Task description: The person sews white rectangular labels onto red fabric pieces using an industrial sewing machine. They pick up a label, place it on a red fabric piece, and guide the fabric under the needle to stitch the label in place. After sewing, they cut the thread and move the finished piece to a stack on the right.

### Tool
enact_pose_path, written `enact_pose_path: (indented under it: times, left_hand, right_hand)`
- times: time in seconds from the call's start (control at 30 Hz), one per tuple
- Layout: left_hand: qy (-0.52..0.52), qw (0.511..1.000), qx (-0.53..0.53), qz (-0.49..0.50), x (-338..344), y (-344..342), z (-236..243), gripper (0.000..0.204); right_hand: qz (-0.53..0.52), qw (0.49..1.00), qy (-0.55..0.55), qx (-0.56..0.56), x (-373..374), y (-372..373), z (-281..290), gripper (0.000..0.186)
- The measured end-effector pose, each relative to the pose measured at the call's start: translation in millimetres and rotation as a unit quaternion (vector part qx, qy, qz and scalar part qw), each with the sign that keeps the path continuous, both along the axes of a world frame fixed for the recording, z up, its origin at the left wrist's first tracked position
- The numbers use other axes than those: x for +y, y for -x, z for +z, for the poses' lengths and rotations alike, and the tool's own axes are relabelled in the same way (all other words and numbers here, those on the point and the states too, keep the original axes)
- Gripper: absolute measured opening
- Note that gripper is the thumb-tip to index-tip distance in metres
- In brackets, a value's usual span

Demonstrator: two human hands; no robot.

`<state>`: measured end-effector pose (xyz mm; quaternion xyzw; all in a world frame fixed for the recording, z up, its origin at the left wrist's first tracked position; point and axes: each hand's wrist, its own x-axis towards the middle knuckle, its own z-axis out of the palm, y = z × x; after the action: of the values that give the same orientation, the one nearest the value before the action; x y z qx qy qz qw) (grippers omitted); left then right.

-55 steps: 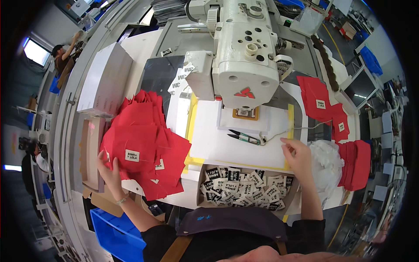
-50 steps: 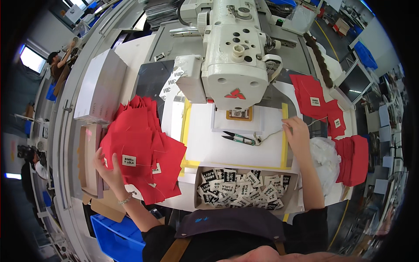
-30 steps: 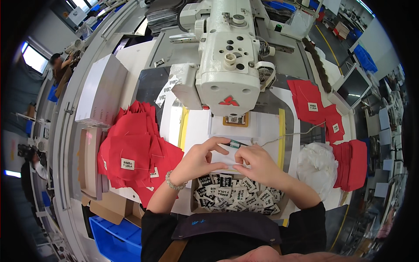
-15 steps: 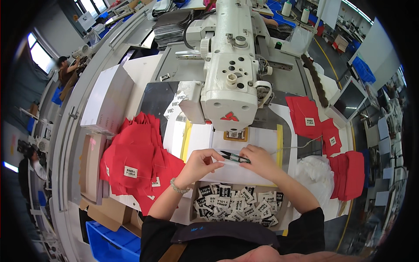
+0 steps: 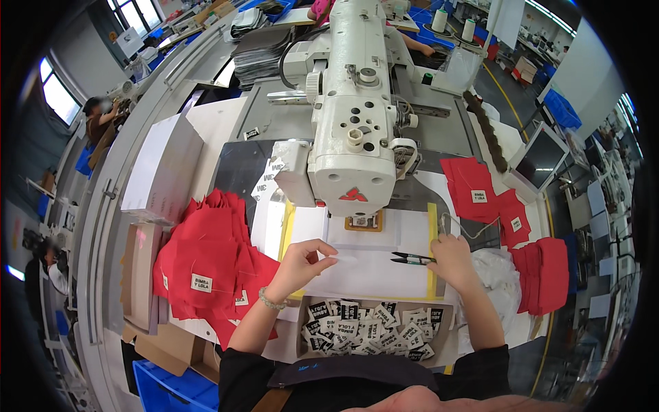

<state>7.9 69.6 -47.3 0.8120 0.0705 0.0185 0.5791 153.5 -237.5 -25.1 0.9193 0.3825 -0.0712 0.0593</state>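
Note:
My left hand [image 5: 300, 269] is over the left side of the white work plate [image 5: 357, 276], thumb and forefinger drawn together in a ring. Whatever may be between these fingertips is too small to see. In my right hand [image 5: 453, 259], at the plate's right edge, are dark thread snips [image 5: 413, 259] with the blades pointing left. Beyond the plate stands the white sewing machine [image 5: 353, 168], its head above a small amber-framed presser foot [image 5: 364, 222]. Nearest me, a shallow box [image 5: 447, 331] holds several black and white fabric labels [image 5: 373, 329].
Red fabric pieces [image 5: 206, 247] are heaped at left beside a white carton [image 5: 161, 168]. More red pieces [image 5: 470, 182] and a red stack [image 5: 542, 275] lie at right, near crumpled white plastic [image 5: 495, 278]. A screen [image 5: 542, 156] stands farther right. A blue crate [image 5: 175, 388] is low left.
My hands have moved apart: the right hand went right with the snips, the left slightly left. The snips have left the spot beside my left fingertips. The view has shifted a little.

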Motion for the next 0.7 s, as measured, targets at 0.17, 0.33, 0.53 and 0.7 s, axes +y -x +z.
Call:
enact_pose_path:
  times: [0.17, 0.33, 0.53, 0.7]
  left_hand:
    - [-0.016, 0.997, -0.064, -0.051, -18.9, -0.9, 0.7, 0.010]
    - [-0.020, 0.985, -0.138, -0.100, -31.1, 6.2, 17.4, 0.011]
    - [-0.070, 0.984, -0.142, -0.077, -34.6, 9.8, 25.9, 0.020]
    - [0.108, 0.993, 0.024, -0.045, -31.8, 3.7, 29.6, 0.025]
  right_hand:
    - [0.032, 0.868, -0.369, 0.331, 41.9, 26.1, 0.5, 0.038]
    - [-0.074, 0.652, -0.411, 0.633, 62.3, 52.7, -10.0, 0.022]
    - [-0.148, 0.598, -0.446, 0.650, 70.0, 53.3, -14.6, 0.013]
    - [-0.107, 0.656, -0.447, 0.599, 69.0, 48.9, -15.2, 0.010]
